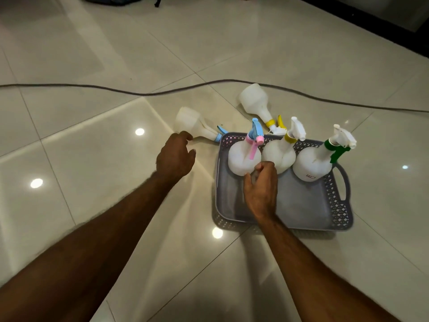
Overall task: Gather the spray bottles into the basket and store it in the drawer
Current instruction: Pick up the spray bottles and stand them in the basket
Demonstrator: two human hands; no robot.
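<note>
A grey basket sits on the tiled floor. Three white spray bottles stand in its far half: one with a pink and blue head, one with a yellow collar, one with a green trigger. Two more bottles lie on the floor beyond the basket: a blue-collared one at the left and a yellow-triggered one behind. My left hand hovers near the blue-collared bottle with fingers loosely curled, holding nothing. My right hand is over the basket with its fingers curled, just in front of the standing bottles and holding nothing.
A dark cable runs across the floor behind the bottles. A dark bag lies at the far top left. A dark threshold or furniture edge crosses the top right corner.
</note>
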